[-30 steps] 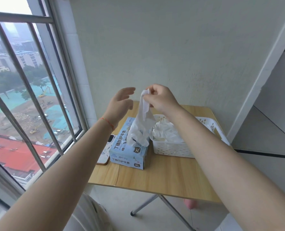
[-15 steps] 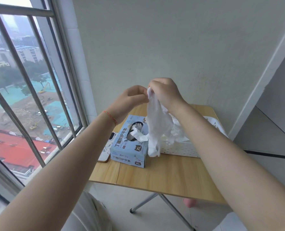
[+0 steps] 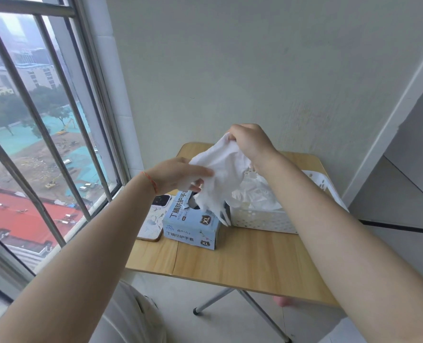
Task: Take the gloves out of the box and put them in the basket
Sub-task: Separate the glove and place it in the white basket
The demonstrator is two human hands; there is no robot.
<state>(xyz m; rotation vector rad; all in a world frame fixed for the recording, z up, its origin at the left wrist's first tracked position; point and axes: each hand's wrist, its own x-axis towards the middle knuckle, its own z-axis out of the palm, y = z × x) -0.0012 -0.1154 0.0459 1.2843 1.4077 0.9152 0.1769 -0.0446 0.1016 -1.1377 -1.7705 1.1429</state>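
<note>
A white glove [image 3: 219, 174] hangs stretched between both hands above the light blue glove box [image 3: 193, 225]. My right hand [image 3: 251, 142] pinches its upper end, raised over the box and basket. My left hand [image 3: 178, 175] holds its lower left side between thumb and fingers, just above the box's opening. The glove's fingers dangle down over the box's right edge. The white perforated basket [image 3: 262, 220] stands right of the box and holds several crumpled white gloves [image 3: 257, 194].
A phone [image 3: 153, 219] lies on the wooden folding table [image 3: 242, 258] left of the box. A barred window [image 3: 39, 134] runs along the left. A plain wall stands close behind the table, and a white door frame [image 3: 391, 120] rises at the right.
My left hand dropped from beside the right hand and took hold of the glove lower down. The glove now spreads between both hands instead of hanging from the right hand alone.
</note>
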